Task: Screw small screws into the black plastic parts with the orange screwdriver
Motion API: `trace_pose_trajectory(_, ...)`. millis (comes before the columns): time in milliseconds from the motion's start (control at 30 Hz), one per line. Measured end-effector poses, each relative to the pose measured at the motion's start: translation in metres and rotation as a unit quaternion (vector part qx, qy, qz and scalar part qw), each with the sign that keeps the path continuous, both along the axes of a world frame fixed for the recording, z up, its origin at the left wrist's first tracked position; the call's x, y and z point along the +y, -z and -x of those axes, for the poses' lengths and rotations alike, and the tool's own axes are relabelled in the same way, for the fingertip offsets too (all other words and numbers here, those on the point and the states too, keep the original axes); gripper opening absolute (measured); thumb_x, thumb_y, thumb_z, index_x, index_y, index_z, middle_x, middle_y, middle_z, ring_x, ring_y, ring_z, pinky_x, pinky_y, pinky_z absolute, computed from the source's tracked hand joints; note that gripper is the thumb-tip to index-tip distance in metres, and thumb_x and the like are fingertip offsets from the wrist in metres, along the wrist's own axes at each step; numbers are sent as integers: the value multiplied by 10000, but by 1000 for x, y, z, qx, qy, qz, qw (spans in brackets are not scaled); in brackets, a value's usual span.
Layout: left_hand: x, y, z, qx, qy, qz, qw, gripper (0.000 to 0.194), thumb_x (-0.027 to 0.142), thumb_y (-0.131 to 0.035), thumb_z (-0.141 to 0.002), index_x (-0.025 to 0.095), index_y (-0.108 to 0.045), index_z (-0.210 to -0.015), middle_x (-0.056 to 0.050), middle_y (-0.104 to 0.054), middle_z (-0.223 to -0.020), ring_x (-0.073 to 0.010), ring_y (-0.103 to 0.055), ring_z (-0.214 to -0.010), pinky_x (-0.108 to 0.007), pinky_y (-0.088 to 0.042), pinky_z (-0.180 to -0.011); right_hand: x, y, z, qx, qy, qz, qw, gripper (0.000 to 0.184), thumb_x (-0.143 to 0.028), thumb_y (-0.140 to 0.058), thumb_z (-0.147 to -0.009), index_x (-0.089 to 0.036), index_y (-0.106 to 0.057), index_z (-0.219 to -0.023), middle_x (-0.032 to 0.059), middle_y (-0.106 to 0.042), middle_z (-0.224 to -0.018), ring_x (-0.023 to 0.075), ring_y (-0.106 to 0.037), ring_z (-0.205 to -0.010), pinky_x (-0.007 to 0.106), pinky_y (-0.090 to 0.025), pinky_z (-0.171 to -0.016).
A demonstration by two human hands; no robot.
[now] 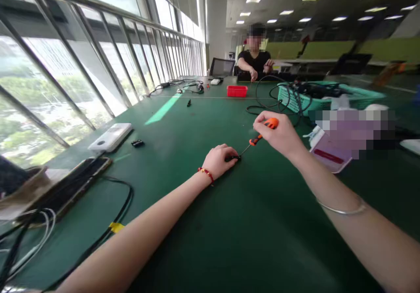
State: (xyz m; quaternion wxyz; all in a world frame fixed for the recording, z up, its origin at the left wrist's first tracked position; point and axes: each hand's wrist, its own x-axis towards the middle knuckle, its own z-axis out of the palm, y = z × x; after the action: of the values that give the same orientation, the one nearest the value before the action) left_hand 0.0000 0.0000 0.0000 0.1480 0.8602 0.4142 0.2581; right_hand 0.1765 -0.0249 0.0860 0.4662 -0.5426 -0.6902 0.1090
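Orange-and-black screwdriver [256, 140] at small black part [233, 157]

Position: taking the red tray [237, 91] as landmark, the small black part lies on the green table [197, 223], on the person's side of the tray. The screwdriver is also on that side, slightly to the tray's right.

Grip, left hand [218, 160]: narrow, with fingers and thumb closed about the small black part low at the tabletop. Grip, right hand [282, 139]: closed around the screwdriver handle, raised off the surface. The shaft slants down to the part's exposed end; from where I stand, firm seating of the tip cannot be confirmed.

Technique, in my judgement: brace the part against the tabletop and set fingertips clear of the tip's path. Align the shaft squarely with whatever it engages, then apply light, steady pressure. A slanted shaft could slip toward the left thumb. The part protrudes only slightly from the left grip, so its covered portion cannot be inspected.
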Motion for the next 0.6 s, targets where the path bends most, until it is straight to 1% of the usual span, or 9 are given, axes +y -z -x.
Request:
trace_pose_trajectory(167, 0, 0, -1, 2, -6, -2, 1000, 144, 222, -586, -762, 203, -681, -869, -10, -599, -808, -142, -564, -767, -239, -472, -693, -1, -1, -2, -4, -12, -1, 1000, 142, -229, -489, -648, -185, -459, -516, -33, -419, -506, 98, -360, -506, 257, -274, -502)
trace_pose_trajectory(333, -1, -1, -1, 8, -13, -2, 1000, 142, 244, -589, -767, 213, -680, -872, -9, -605, -824, -146, -568, -770, -246, -475, -695, 0, -1, -3, 2, -20, -3, 1000, 142, -228, -493, -638, -184, -465, -506, -26, -444, -510, 104, -383, -517, 260, -286, -508)
trace_pose_trajectory(600, -1, -2, 0, 7, -13, -4, 1000, 144, 255, -586, -769, 206, -680, -866, -15, -607, -829, -152, -567, -774, -258, -470, -695, 0, -1, -3, 11, -13, -4, 1000, 150, -221, -491, -630, -184, -457, -489, -20, -450, -506, 109, -395, -520, 264, -293, -511)
